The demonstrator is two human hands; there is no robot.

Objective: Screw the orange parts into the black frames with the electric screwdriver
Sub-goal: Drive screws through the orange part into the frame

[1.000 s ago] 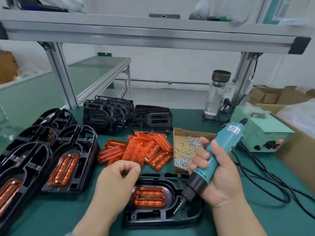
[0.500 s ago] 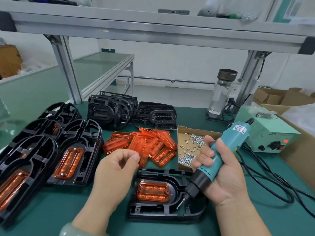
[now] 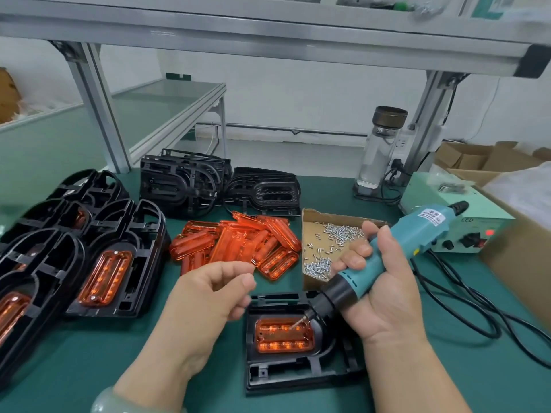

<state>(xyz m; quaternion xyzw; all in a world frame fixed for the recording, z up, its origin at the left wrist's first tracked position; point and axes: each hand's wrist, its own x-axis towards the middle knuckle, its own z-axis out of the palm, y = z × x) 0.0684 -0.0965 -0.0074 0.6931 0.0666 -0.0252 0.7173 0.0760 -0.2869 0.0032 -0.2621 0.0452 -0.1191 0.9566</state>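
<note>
A black frame (image 3: 298,371) lies on the green mat in front of me with an orange part (image 3: 283,338) seated in its opening. My right hand (image 3: 387,299) grips the teal electric screwdriver (image 3: 417,234), tilted down to the left. Its bit hovers over the orange part's upper right area. My left hand (image 3: 214,293) hovers just left of the frame with fingers curled and thumb against the forefinger; nothing shows between them. Loose orange parts (image 3: 238,245) are piled behind it.
An open cardboard tray of screws (image 3: 325,242) sits right of the pile. Frames with orange parts fitted (image 3: 119,263) lie at the left, bare black frames (image 3: 185,180) at the back. The screwdriver's power box (image 3: 465,234), cables (image 3: 477,308) and a bottle (image 3: 381,150) occupy the right.
The screwdriver bit has swung left, from the frame's right rim to above the orange part. My left hand stays curled beside the frame. The view has moved closer.
</note>
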